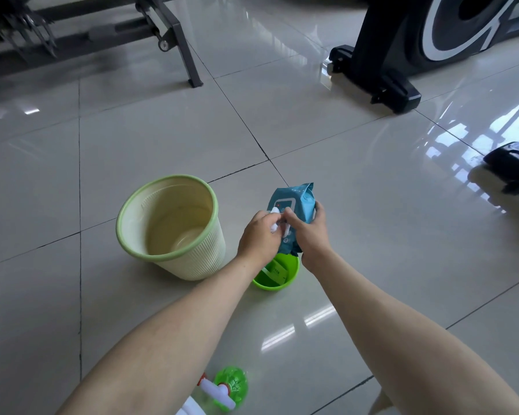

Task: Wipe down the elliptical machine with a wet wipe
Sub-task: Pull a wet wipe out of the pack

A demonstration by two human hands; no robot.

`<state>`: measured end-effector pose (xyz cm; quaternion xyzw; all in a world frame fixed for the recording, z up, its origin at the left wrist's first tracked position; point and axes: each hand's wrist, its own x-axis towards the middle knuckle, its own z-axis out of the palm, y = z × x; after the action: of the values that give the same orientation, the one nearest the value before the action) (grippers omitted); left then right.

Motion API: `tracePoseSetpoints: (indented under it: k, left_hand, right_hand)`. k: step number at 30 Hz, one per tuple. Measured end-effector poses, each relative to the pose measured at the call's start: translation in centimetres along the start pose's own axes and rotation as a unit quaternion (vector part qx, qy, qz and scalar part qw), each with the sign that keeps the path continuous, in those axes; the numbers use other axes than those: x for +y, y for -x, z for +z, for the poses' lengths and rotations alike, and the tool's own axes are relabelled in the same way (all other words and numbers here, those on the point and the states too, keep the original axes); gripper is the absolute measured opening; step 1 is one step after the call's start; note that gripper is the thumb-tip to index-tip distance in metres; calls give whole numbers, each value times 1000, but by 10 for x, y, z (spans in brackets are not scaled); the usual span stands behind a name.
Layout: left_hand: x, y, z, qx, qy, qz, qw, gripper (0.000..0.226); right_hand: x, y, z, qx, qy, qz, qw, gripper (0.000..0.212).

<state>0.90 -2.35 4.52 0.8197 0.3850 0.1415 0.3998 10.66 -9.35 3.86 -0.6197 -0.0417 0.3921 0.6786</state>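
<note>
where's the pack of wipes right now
Head view, centre: the right hand grips the wipes pack above the small green tub, right of the pale bin.

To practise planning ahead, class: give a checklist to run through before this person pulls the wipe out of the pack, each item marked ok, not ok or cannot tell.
1. Right hand grips the wipe pack: ok.
2. Left hand pinches the wipe at the pack's opening: ok.
3. Wipe free of the pack: not ok.
4. Wipe wet enough: cannot tell.
5. Waste bin upright and open beside the hands: ok.
6. Elliptical machine close at hand: not ok, it stands farther off.
</note>
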Motion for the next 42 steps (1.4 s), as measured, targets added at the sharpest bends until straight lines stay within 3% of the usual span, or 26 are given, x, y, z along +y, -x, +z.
tracePoseSetpoints:
  k: [3,9,15,19,25,27,31,34,37,42]
  left_hand:
    - [-3,4,5,-21,18,-9,1000,28]
    - [-8,4,-2,-34,102,-115,988,27]
    - [-24,4,-9,-67,56,-162,983,39]
    - [-24,12,-7,-115,45,-158,980,46]
    - [-25,16,-5,-140,93,-171,971,49]
    - [-27,14,-8,-122,92,-185,971,44]
    - [-28,9,-14,-52,98,-218,970,45]
    - [-26,8,-14,-62,138,-193,969,44]
    - [-12,12,-16,-66,208,-188,958,44]
    - [50,16,-33,-130,244,-200,940,46]
  right_hand:
    - [-2,-2,-4,9,32,12,999,64]
    - [10,-6,-4,53,130,28,990,65]
    - [24,-4,-4,95,238,-33,966,40]
    - [39,-8,-2,69,287,-14,955,30]
    - [52,-4,8,52,314,-31,948,35]
    - [51,-3,10,22,341,-35,939,39]
    - [52,-4,9,-46,392,36,918,38]
    - [41,-3,15,-51,344,76,934,35]
    - [20,2,11,-49,179,122,975,35]
    - [-29,39,-15,-58,21,151,987,25]
